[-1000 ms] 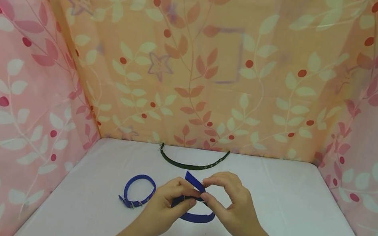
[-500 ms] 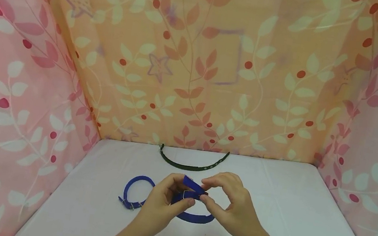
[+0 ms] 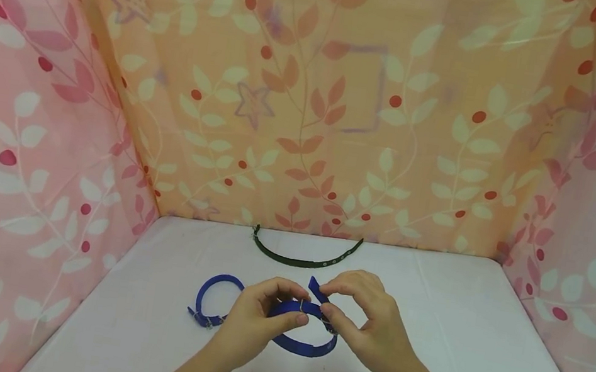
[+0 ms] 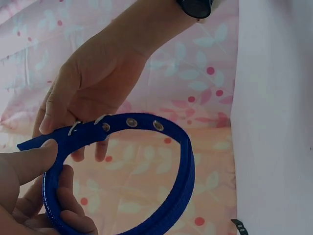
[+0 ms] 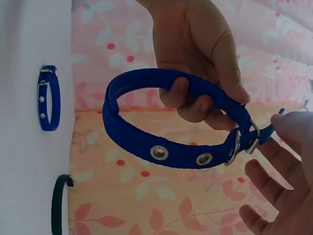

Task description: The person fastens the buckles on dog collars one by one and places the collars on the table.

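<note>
Both hands hold a blue webbing collar [image 3: 304, 346] bent into a loop just above the white table [image 3: 454, 335]. My left hand [image 3: 304, 306] grips the strap beside the metal buckle [image 5: 242, 142], thumb on top and fingers curled under. My right hand [image 3: 324, 300] pinches the short free end that sticks out past the buckle. In the left wrist view the loop [image 4: 181, 161] shows two metal eyelets, with the left hand [image 4: 29, 186] at the bottom left and the right hand [image 4: 93, 93] above it.
A second blue collar [image 3: 215, 301], buckled into a ring, lies on the table left of my hands. A dark collar [image 3: 301, 259] lies open in an arc by the back wall. Leaf-patterned cloth walls [image 3: 307, 117] enclose the table on three sides.
The free end that stuck up between my hands has become shorter and lower. The loop now looks rounder and closed at the buckle. The other collars have not moved.
</note>
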### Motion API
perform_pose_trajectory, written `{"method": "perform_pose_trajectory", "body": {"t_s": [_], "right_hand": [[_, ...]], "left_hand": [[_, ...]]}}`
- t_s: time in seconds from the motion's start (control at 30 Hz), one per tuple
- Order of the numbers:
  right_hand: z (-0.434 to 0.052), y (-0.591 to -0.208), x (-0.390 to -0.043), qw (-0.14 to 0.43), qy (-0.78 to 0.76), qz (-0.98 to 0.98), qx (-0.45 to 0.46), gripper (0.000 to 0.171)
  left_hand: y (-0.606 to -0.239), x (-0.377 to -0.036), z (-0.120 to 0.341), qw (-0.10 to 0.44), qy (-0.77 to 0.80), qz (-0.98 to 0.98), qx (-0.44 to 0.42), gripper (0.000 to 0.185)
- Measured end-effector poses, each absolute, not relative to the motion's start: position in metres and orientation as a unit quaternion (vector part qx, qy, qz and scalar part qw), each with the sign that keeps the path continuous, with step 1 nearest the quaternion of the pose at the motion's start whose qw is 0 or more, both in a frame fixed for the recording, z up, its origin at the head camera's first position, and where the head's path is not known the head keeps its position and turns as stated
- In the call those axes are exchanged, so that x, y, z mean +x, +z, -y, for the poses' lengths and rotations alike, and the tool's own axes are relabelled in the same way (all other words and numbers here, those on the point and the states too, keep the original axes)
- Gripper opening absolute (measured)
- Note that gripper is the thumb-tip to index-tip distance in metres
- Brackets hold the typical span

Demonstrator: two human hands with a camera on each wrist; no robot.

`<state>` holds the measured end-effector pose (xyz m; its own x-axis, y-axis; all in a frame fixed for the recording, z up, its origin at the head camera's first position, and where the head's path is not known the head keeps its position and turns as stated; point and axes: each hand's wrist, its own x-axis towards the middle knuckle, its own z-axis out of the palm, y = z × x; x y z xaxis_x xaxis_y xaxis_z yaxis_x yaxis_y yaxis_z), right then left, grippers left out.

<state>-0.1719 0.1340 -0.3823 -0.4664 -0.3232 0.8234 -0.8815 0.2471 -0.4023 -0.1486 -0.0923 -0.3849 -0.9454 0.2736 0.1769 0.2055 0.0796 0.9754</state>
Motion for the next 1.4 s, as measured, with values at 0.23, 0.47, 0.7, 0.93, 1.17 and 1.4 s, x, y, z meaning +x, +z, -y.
{"method": "perform_pose_trajectory", "body": {"t_s": [0.23,0.47,0.7,0.93,1.17,1.4], "right_hand": [[-0.137,-0.379,-0.175,0.32,0.453,0.713,0.428,0.045],[-0.14,-0.379,-0.178,0.327,0.458,0.7,0.439,0.044],[-0.142,-0.377,-0.178,0.327,0.441,0.706,0.448,0.04],[-0.144,-0.374,-0.178,0.328,0.414,0.711,0.465,0.034],[-0.146,-0.375,-0.178,0.322,0.367,0.729,0.479,0.031],[-0.146,-0.372,-0.175,0.334,0.338,0.733,0.486,0.028]], "left_hand": [[-0.384,-0.146,0.091,-0.003,0.656,-0.74,0.152,0.028],[-0.384,-0.142,0.089,-0.029,0.665,-0.731,0.151,0.027],[-0.386,-0.141,0.088,-0.06,0.67,-0.72,0.171,0.025],[-0.39,-0.141,0.087,-0.08,0.673,-0.712,0.183,0.024],[-0.392,-0.141,0.086,-0.077,0.662,-0.722,0.189,0.024],[-0.389,-0.141,0.087,-0.071,0.637,-0.742,0.198,0.024]]}}
